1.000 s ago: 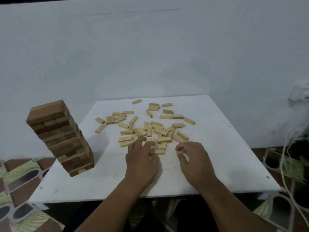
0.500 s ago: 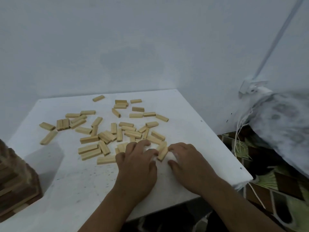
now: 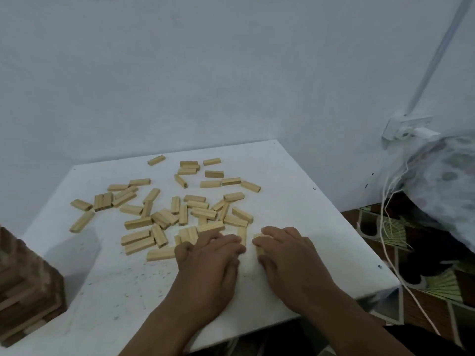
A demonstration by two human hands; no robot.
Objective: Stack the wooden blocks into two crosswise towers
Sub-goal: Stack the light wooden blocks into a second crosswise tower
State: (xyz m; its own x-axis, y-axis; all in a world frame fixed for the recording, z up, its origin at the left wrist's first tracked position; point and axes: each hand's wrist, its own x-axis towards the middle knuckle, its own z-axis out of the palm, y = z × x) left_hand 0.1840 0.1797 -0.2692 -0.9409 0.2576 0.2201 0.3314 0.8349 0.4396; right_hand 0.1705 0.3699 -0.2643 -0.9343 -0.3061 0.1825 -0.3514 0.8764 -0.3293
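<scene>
White table (image 3: 295, 201) against a pale wall: loose blocks (image 3: 164, 217) strewn from its far edge to its middle; finished dark tower (image 3: 23, 286) at its near left corner.

I log both hands side by side, palms down, near the near edge. Right hand (image 3: 288, 255): fingertips curled onto one block (image 3: 259, 246), long axis running away from me. Left hand (image 3: 213, 258): fingers curled at the pile's near rim; grip unclear.
</scene>
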